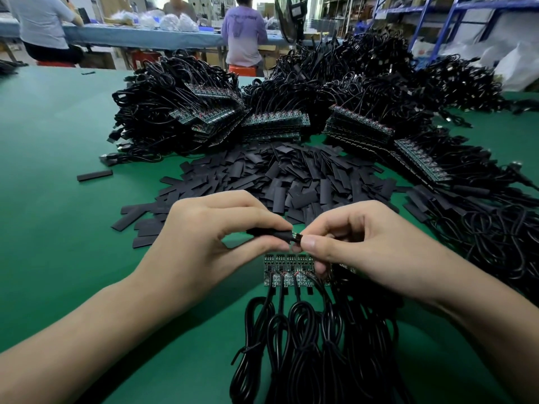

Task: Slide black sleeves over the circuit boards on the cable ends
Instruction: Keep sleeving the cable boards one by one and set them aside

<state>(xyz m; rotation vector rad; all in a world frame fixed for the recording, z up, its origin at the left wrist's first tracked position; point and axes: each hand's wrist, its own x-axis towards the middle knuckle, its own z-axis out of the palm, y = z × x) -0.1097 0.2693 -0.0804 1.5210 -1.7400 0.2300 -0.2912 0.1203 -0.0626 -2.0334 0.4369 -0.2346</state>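
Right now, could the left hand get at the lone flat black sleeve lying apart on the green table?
Probably yes: only bare green table lies between the left hand and that lone sleeve, though it pinches another sleeve.

The green table mat [52,135] lies open on the left, broken only by one stray flat black sleeve [94,175]. Ahead, a heap of flat black sleeves [291,176] fills the middle; stacked green circuit-board strips [274,123] and tangled black cable bundles [163,91] wall the far side. Coiled black cables [481,237] crowd the right.
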